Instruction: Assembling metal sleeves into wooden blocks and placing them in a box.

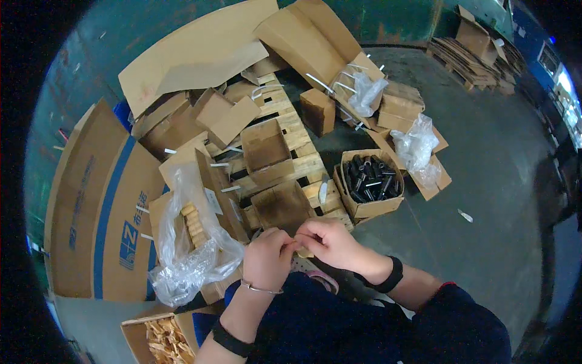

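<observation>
My left hand (pixel 267 258) and my right hand (pixel 330 242) meet in front of me, fingertips pinched together. A small yellowish piece (pixel 305 253) shows beneath the right fingers; most of it is hidden, so I cannot make out what it is. Just beyond the hands lies an open cardboard box (pixel 282 206), stained dark inside. To the left, a carton lined with clear plastic (pixel 200 267) holds a row of yellowish wrapped pieces (pixel 194 224). On the right, another carton (pixel 377 209) is filled with black cylindrical parts (pixel 371 177).
A wooden pallet (pixel 303 142) carries several open boxes. Crumpled yellowish wrappers (pixel 165 341) fill a box at the lower left. Large cardboard sheets (pixel 109 206) lean at the left. Clear plastic bags (pixel 417 145) lie on boxes at the right; flattened cardboard (pixel 470 60) is stacked farther back.
</observation>
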A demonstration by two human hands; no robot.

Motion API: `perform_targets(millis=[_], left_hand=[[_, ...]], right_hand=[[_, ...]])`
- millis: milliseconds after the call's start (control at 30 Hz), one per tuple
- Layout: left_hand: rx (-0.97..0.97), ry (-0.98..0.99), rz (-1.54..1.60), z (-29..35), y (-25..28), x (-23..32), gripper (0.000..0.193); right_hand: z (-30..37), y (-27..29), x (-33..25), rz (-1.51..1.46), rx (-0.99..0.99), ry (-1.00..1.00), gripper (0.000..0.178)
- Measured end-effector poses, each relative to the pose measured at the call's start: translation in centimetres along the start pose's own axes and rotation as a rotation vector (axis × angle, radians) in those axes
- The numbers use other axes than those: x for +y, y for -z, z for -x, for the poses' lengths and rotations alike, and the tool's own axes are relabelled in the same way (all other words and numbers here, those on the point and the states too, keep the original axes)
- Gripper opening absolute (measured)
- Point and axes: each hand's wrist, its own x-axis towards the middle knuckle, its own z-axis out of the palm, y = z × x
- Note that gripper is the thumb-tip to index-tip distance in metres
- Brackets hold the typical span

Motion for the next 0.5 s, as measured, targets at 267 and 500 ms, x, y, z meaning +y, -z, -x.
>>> perform_targets(millis=[267,500], left_hand=[[0.331,-0.236,-0.099,1.3,1.8,1.6,0.008],[0.456,0.168,0.663,3.7,5.5,0.7,0.008]], right_hand=[[-0.6,-1.1,-1.0,-0.857,0.215,-0.487,0.009],[-0.3,1.2,4.3,-0.866,0.326,-0.712,0.01]])
